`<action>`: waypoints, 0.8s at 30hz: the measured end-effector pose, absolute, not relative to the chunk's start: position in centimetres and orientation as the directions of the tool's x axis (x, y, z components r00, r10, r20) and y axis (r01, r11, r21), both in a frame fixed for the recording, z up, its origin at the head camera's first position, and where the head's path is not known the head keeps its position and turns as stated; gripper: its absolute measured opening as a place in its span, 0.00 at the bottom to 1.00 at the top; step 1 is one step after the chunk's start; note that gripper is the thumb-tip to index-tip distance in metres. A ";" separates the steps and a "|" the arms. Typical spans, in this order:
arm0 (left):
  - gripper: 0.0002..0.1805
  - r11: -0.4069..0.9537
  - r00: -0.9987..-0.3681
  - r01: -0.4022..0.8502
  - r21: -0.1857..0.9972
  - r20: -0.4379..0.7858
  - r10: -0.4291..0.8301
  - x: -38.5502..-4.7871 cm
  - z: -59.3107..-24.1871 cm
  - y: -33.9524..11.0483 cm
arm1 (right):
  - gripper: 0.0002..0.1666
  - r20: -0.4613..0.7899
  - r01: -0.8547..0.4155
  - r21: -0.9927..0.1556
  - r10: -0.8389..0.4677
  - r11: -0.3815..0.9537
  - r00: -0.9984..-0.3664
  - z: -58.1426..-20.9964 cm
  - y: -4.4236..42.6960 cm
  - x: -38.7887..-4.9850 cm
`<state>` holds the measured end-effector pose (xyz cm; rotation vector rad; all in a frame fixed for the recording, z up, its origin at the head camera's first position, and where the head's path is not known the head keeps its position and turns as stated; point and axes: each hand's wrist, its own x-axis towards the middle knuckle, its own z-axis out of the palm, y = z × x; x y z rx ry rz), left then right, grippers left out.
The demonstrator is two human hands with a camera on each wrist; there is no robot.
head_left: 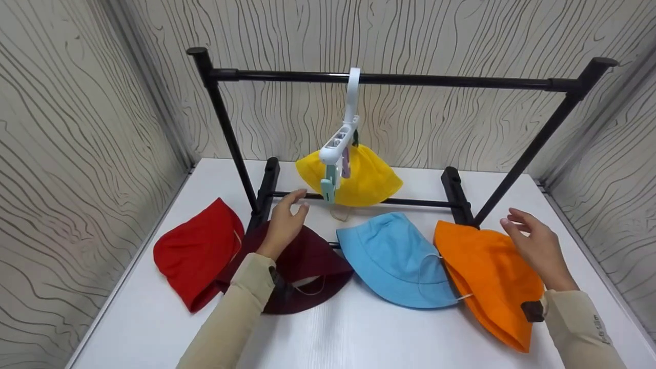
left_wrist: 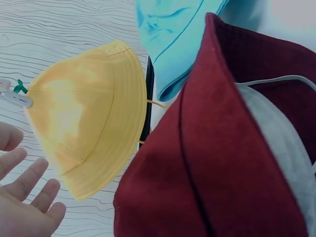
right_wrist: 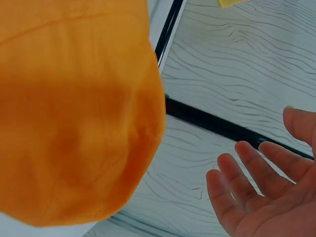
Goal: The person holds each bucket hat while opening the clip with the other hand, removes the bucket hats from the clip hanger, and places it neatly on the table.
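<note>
My left hand [head_left: 287, 223] hovers above the maroon bucket hat [head_left: 312, 256], fingers relaxed and holding nothing. Just beyond it a yellow bucket hat [head_left: 371, 177] hangs from a white clip hanger [head_left: 338, 143], whose hook sits on the black rack's top bar. In the left wrist view, the yellow hat [left_wrist: 89, 113] is beside my spread fingers, apart from them. My right hand [head_left: 540, 251] is raised over the right side of the orange bucket hat [head_left: 492, 271]. Nothing is in its loosely spread fingers, which the right wrist view also shows.
A red bucket hat [head_left: 200, 251] lies at the left of the white table [head_left: 389, 338]. The light blue bucket hat [head_left: 400, 261] lies between the maroon and orange ones. The black rack [head_left: 451, 81] spans the back, with patterned walls behind and at both sides.
</note>
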<state>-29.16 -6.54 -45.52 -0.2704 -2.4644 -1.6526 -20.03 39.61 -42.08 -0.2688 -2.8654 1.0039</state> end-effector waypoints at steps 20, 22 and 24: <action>0.22 0.441 -0.950 0.308 0.843 0.301 0.088 -31.1 -42.6 -6.0 | 0.37 0.134 0.032 -0.731 0.189 0.682 -0.973 -41.0 33.3 -24.2; 0.22 0.450 -0.952 0.300 0.841 0.293 0.086 -31.2 -42.2 -5.9 | 0.37 0.141 0.007 -0.747 0.168 0.665 -0.976 -41.0 32.6 -24.8; 0.23 0.459 -0.954 0.293 0.839 0.286 0.086 -31.4 -41.9 -5.7 | 0.36 0.156 -0.021 -0.757 0.148 0.653 -0.977 -41.0 31.9 -25.3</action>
